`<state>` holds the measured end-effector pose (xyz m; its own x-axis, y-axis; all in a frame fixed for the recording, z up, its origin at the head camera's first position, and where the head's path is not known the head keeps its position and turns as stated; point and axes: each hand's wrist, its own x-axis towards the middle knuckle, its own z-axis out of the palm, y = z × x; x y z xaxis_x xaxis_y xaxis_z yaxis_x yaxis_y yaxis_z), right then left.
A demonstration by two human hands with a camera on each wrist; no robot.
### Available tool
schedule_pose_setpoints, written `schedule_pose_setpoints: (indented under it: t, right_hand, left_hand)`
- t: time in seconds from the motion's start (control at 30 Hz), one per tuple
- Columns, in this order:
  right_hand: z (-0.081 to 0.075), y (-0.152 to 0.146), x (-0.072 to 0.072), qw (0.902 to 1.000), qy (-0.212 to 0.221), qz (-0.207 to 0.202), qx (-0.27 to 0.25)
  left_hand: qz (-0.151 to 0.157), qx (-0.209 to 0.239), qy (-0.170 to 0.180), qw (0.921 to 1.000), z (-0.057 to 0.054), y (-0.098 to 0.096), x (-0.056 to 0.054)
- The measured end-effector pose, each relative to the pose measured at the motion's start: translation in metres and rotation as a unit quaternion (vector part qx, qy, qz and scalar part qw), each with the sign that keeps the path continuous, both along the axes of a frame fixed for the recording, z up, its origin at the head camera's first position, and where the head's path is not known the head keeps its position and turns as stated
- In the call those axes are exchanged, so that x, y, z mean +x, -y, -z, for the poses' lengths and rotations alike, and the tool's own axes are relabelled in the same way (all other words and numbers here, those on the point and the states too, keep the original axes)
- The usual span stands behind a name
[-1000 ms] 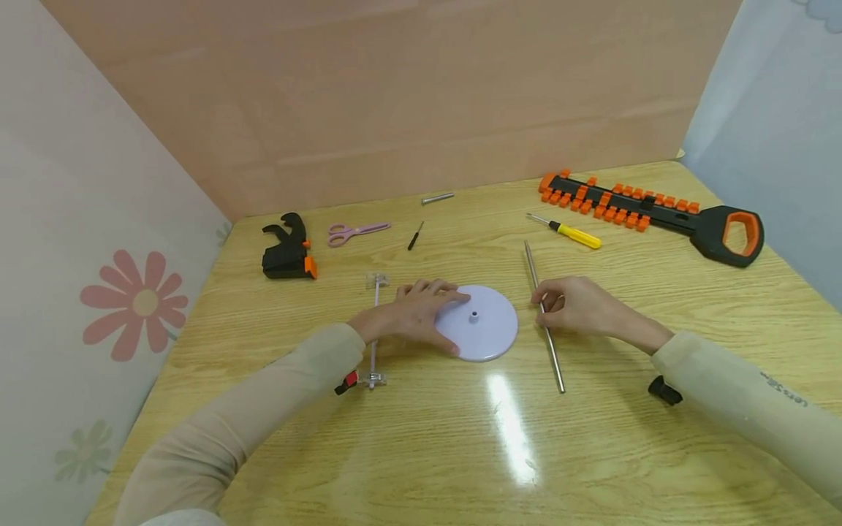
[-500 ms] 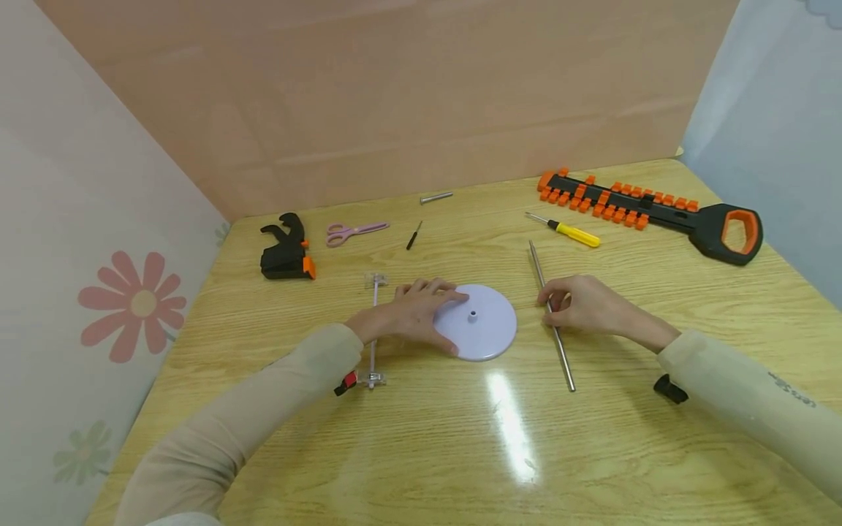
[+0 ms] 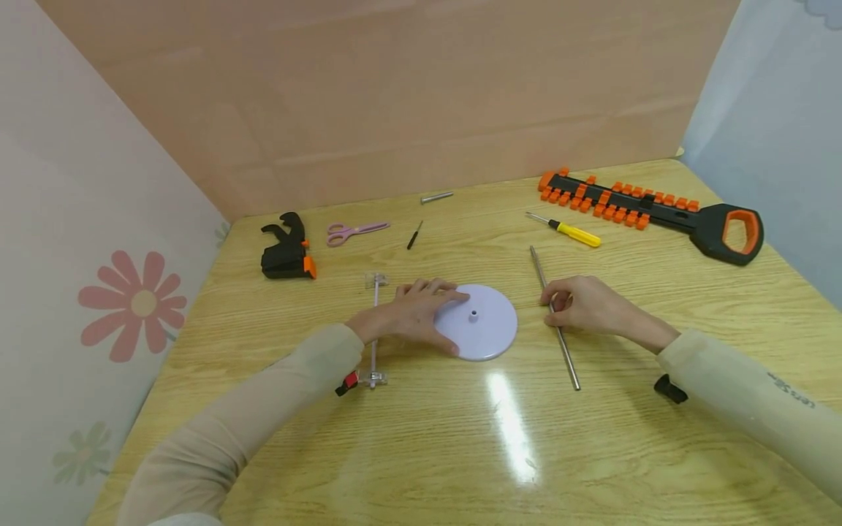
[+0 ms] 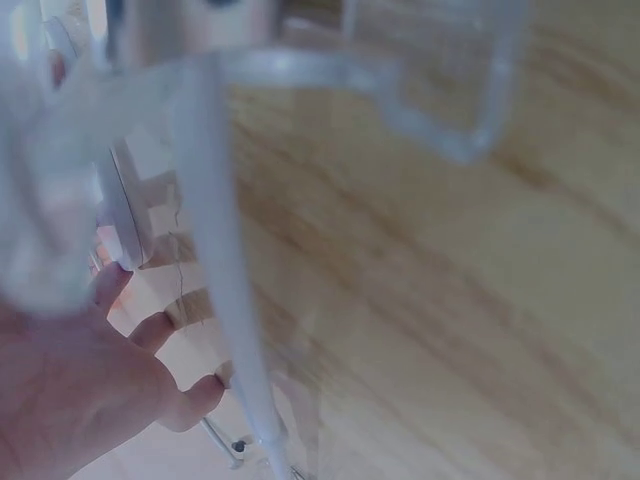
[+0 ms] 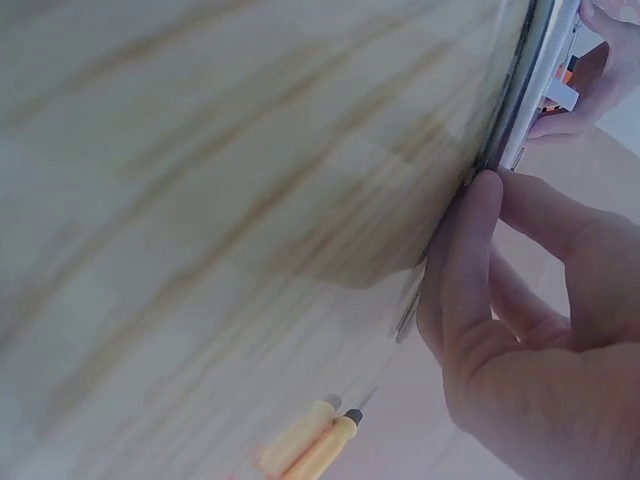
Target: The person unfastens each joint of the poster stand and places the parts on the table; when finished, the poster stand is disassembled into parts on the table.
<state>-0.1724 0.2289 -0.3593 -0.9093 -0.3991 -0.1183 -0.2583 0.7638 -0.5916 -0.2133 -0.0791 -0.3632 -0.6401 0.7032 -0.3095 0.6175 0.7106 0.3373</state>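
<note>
My left hand [image 3: 421, 315] lies spread at the left side of a round white plastic base [image 3: 487, 332]. Its index finger and thumb touch the disc, which has a short hollow stub at its centre. In the left wrist view, the fingers [image 4: 155, 330] reach toward the disc's edge [image 4: 122, 215]. A thin metal rod [image 3: 567, 358] slants on the table to the right, its middle pinched between thumb and fingers of my right hand [image 3: 585, 305]. The right wrist view shows those fingertips against the rod [image 5: 515, 90]. A thin white bar [image 3: 373, 358] with clear end pieces lies under my left wrist.
Along the back lie a black clamp [image 3: 286, 252], pink scissors [image 3: 355, 232], a small black screwdriver [image 3: 414, 235] and a metal bolt [image 3: 437, 197]. Farther right are a yellow screwdriver [image 3: 572, 231] and a black-and-orange holder [image 3: 658, 212]. Walls border the wooden table [image 3: 421, 453].
The rod has shifted a little to the right with my right hand, its near end swinging right. My left hand and the white base have stayed put.
</note>
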Motion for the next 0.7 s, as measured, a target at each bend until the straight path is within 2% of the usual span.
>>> schedule_pose_setpoints:
  t: [0.27, 0.7]
  right_hand:
    - [-0.0005, 0.0001, 0.0004, 1.0000, 0.000, 0.000, 0.005]
    - [0.0007, -0.0002, 0.0008, 1.0000, 0.004, 0.002, 0.002]
  left_hand:
    - [0.000, -0.009, -0.010, 0.9999, -0.0005, -0.0009, -0.0004]
    - [-0.001, -0.007, -0.006, 1.0000, 0.0008, -0.0005, -0.0004]
